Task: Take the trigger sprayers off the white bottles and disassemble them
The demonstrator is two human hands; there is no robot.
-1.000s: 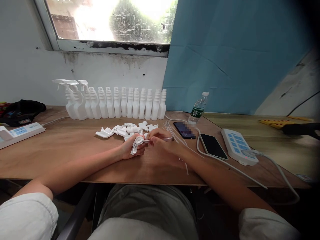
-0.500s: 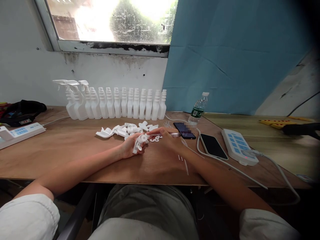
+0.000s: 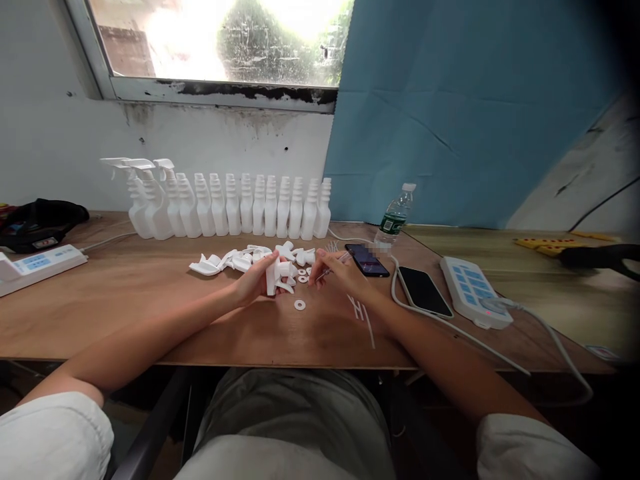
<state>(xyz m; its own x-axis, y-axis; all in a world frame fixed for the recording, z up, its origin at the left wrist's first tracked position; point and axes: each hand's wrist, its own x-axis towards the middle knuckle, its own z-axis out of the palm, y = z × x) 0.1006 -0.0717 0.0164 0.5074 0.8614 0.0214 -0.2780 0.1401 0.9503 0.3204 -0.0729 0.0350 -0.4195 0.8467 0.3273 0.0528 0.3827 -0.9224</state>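
Observation:
My left hand (image 3: 254, 280) is closed around a white spray trigger head (image 3: 280, 275), holding it just above the table. My right hand (image 3: 337, 273) grips a slim screwdriver-like tool (image 3: 343, 257) with a clear handle, its thin shaft slanting down to the left, apart from the trigger head. One white ring washer (image 3: 299, 305) lies alone on the table in front of the hands. Several more washers (image 3: 303, 279) lie between the hands, partly hidden by the right fingers. Behind the left hand is a heap of white trigger heads (image 3: 207, 264).
White bottles (image 3: 231, 207) line the wall, the leftmost ones topped with trigger heads. Thin white tubes (image 3: 369, 327) lie on the right. Two phones (image 3: 425, 291), a water bottle (image 3: 395, 217), a power strip (image 3: 473, 290) and cables are farther right. Another power strip (image 3: 45, 263) is left.
The tool has drawn away from the trigger head, and my right hand has shifted slightly. The trigger head has turned in my left hand. A washer now lies on the table in front.

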